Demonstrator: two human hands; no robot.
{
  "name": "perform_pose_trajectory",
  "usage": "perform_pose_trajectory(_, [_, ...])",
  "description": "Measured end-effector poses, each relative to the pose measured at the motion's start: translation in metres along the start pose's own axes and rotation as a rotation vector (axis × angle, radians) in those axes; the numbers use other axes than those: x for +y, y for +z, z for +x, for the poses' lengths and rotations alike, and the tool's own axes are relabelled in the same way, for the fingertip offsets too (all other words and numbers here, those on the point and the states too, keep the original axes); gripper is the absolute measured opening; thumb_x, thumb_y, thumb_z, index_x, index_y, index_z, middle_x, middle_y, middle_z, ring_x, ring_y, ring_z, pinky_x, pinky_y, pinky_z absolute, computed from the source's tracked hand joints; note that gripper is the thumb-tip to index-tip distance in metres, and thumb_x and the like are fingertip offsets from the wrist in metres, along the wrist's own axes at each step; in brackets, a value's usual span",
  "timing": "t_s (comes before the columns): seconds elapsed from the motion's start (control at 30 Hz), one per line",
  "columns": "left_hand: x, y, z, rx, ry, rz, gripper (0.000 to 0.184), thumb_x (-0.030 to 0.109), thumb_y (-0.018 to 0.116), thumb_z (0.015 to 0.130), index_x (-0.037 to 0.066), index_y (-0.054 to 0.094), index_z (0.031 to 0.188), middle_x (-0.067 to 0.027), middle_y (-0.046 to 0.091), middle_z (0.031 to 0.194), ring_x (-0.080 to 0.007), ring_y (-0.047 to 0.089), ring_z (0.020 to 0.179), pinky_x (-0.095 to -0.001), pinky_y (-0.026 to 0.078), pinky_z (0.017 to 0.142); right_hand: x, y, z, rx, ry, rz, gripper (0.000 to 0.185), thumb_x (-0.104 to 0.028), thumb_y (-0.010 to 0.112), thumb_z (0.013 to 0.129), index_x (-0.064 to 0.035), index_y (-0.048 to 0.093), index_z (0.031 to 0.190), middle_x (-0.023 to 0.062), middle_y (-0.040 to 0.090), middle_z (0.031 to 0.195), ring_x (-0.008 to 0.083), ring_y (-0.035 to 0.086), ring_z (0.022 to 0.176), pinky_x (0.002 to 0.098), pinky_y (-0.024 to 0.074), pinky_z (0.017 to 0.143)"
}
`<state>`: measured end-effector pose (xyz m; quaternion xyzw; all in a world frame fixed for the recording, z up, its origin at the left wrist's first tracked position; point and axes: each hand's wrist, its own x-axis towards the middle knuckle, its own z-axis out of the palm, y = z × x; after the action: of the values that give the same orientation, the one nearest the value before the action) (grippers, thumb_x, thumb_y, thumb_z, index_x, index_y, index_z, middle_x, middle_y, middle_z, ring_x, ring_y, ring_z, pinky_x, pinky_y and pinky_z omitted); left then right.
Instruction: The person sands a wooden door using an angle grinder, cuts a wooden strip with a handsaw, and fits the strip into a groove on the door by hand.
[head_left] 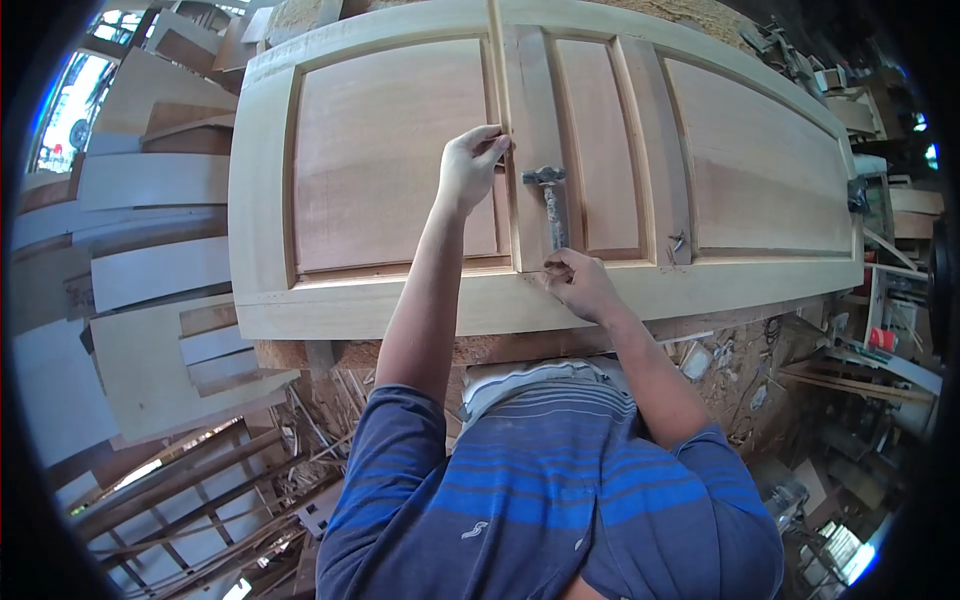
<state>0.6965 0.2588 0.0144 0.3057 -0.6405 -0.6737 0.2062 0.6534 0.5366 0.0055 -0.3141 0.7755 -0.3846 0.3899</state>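
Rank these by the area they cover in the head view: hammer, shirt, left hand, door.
Largest to smallest:
1. Door
2. Shirt
3. Left hand
4. Hammer

Left hand (474,168) pinched, left forearm (424,285) between 12 and 1 o'clock; right hand (582,287) curled, right forearm (655,372) toward 11 o'clock.

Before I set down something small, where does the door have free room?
The large right panel, bordered by the bottom rail, looks bare; so does the left panel, away from the left hand. Crowded: the middle stile, with hammer and right hand nearby.
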Motion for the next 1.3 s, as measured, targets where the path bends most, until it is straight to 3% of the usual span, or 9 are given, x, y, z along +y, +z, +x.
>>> perform_pose_trajectory(0.3, [-0.023,0.004,0.039,-0.068,-0.022,-0.028,0.031,0.017,0.073,0.108,-0.006,0.074,0.129,-0.0104,0.081,0.108,-0.0155,0.076,0.098,-0.0331,0.065,0.082,-0.035,-0.026,0.074,0.103,-0.073,-0.013,0.032,-0.023,0.079,0.098,0.0017,0.075,0.118,0.0186,0.081,0.103,0.0257,0.08,0.094,0.0388,0.0611,0.087])
perform_pose_trajectory(0.4, [-0.038,0.004,0.047,-0.056,-0.038,-0.072,0.029,0.015,0.073,0.108,-0.006,0.074,0.128,-0.0109,0.081,0.107,-0.0153,0.076,0.095,-0.0328,0.065,0.082,-0.068,-0.034,0.125,0.164,-0.084,-0.04,0.034,-0.024,0.078,0.101,0.0022,0.072,0.121,0.0117,0.08,0.097,0.0162,0.076,0.09,0.0354,0.0601,0.082])
perform_pose_trajectory(0.5, [-0.044,0.004,0.051,-0.024,-0.102,-0.113,0.028,0.015,0.07,0.11,-0.006,0.074,0.128,-0.009,0.081,0.109,-0.0143,0.075,0.096,-0.0323,0.063,0.084,-0.108,-0.036,0.177,0.201,-0.013,-0.122,0.046,-0.035,0.076,0.101,0.0034,0.071,0.126,0.0237,0.08,0.105,0.0364,0.08,0.099,0.0455,0.0602,0.09])
perform_pose_trajectory(0.63, [-0.053,-0.005,0.057,-0.015,-0.18,-0.13,0.027,0.014,0.07,0.109,-0.005,0.075,0.127,-0.0065,0.08,0.104,-0.0116,0.073,0.087,-0.0297,0.061,0.077,-0.104,-0.025,0.246,0.148,-0.1,-0.346,0.044,-0.035,0.074,0.102,0.0048,0.07,0.121,0.0288,0.077,0.097,0.0467,0.076,0.098,0.0516,0.0579,0.089])
perform_pose_trajectory(0.77, [-0.057,-0.02,0.036,0.014,-0.157,0.187,0.032,0.017,0.078,0.102,-0.001,0.075,0.129,-0.0113,0.08,0.109,-0.0149,0.075,0.091,-0.0328,0.061,0.081,-0.088,-0.017,0.264,-0.021,-0.09,-0.363,0.035,-0.031,0.073,0.103,0.0034,0.067,0.1,0.0275,0.074,0.089,0.0461,0.074,0.088,0.0537,0.0546,0.082])
perform_pose_trajectory(0.87, [-0.063,-0.029,0.0,0.102,0.136,0.582,0.035,0.016,0.083,0.095,0.006,0.077,0.128,-0.0112,0.078,0.114,-0.0229,0.073,0.101,-0.039,0.059,0.089,-0.092,-0.01,0.256,0.004,-0.039,-0.358,0.035,-0.03,0.074,0.104,0.0034,0.066,0.1,0.0262,0.073,0.087,0.0451,0.073,0.084,0.0526,0.0544,0.08])
perform_pose_trajectory(1.0, [-0.066,-0.037,-0.058,0.036,0.205,0.801,0.024,0.018,0.087,0.087,0.013,0.078,0.11,-0.0067,0.073,0.105,-0.0282,0.067,0.108,-0.0439,0.053,0.098,-0.087,-0.008,0.265,0.002,-0.064,-0.428,0.035,-0.031,0.073,0.105,0.0033,0.066,0.103,0.0271,0.074,0.091,0.0455,0.073,0.09,0.0534,0.0542,0.083])
perform_pose_trajectory(1.1, [-0.074,-0.034,-0.095,-0.088,0.114,0.813,0.017,0.02,0.087,0.087,0.018,0.077,0.1,-0.0023,0.072,0.101,-0.026,0.066,0.106,-0.0428,0.049,0.098,-0.09,0.001,0.267,0.01,-0.019,-0.514,0.035,-0.031,0.072,0.105,0.0036,0.067,0.107,0.0285,0.075,0.095,0.0467,0.074,0.096,0.0542,0.0545,0.086])
perform_pose_trajectory(1.3, [-0.085,-0.017,-0.122,0.008,0.175,0.811,0.009,0.024,0.084,0.088,0.021,0.077,0.094,0.0025,0.07,0.095,-0.0235,0.064,0.103,-0.0431,0.044,0.1,-0.087,0.001,0.269,0.035,0.077,-0.554,0.039,-0.035,0.074,0.103,0.003,0.068,0.111,0.0293,0.076,0.101,0.0483,0.074,0.104,0.0542,0.0557,0.093])
